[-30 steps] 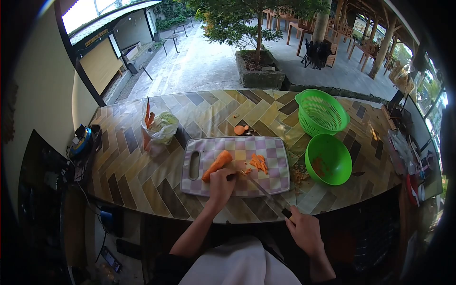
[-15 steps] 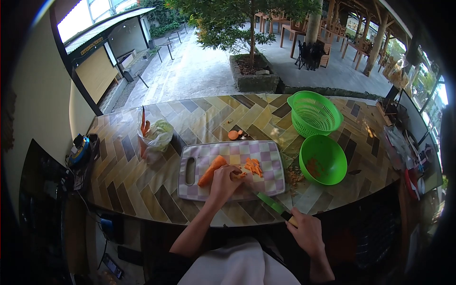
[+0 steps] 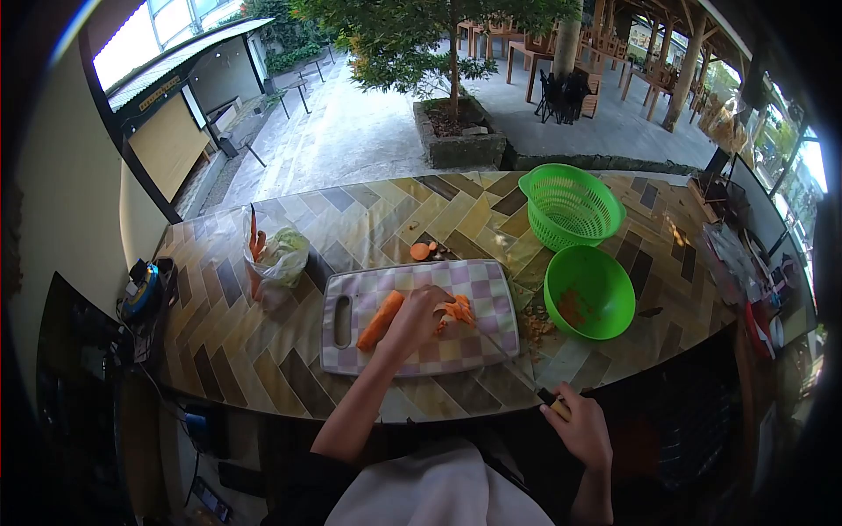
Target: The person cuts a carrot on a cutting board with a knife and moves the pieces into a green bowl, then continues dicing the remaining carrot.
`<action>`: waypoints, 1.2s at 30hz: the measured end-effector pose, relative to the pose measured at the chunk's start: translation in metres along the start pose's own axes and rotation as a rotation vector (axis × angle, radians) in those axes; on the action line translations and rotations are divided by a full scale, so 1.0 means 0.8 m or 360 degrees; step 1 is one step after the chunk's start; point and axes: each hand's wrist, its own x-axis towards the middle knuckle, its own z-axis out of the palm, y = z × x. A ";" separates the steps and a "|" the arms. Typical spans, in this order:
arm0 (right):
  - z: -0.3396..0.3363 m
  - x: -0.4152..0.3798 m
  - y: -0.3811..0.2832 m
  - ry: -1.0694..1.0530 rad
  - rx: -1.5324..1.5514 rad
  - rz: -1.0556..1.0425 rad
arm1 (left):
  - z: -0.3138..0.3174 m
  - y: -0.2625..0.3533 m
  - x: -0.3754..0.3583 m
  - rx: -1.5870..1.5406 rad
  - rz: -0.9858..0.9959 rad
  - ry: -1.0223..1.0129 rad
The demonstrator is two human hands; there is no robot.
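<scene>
My left hand (image 3: 423,309) reaches over the checkered cutting board (image 3: 478,355), its fingers closed at a small heap of cut carrot pieces (image 3: 460,309). Under that wrist and to its left lies a large peeled carrot (image 3: 380,321). A knife (image 3: 513,359) is gripped by its light handle in my right hand (image 3: 579,430), off the board's lower right corner. Its blade points up and left, the tip close to the cut pieces. Small orange bits lie just below my left fingers, which partly hide the heap.
A green bowl (image 3: 605,276) with orange scraps and a green colander (image 3: 570,206) stand at the right. Carrot ends (image 3: 421,252) lie behind the board. At the left is a plastic bag (image 3: 285,257) with carrots. Peelings (image 3: 537,326) litter the patterned table (image 3: 263,351).
My left hand has moved right, from beside the large carrot to the cut pieces. The knife blade has turned edge-on, with its tip nearer the heap. The view has shifted slightly.
</scene>
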 end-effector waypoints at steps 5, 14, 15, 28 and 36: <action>0.005 0.003 0.007 0.0086 0.0050 0.0011 | 0.004 -0.018 0.022 0.0058 0.0175 -0.0316; 0.017 0.007 0.006 -0.0007 0.0130 -0.0007 | -0.014 -0.013 0.028 0.0348 0.0182 -0.0660; 0.018 0.008 0.004 -0.0011 0.0124 -0.0012 | -0.014 -0.013 0.030 0.0380 0.0180 -0.0681; 0.021 0.012 0.004 0.0023 0.0206 -0.0041 | -0.005 -0.013 0.055 0.0595 0.0166 -0.0923; 0.023 0.010 0.011 0.0062 0.0240 -0.0033 | -0.002 -0.015 0.064 0.0507 0.0229 -0.0947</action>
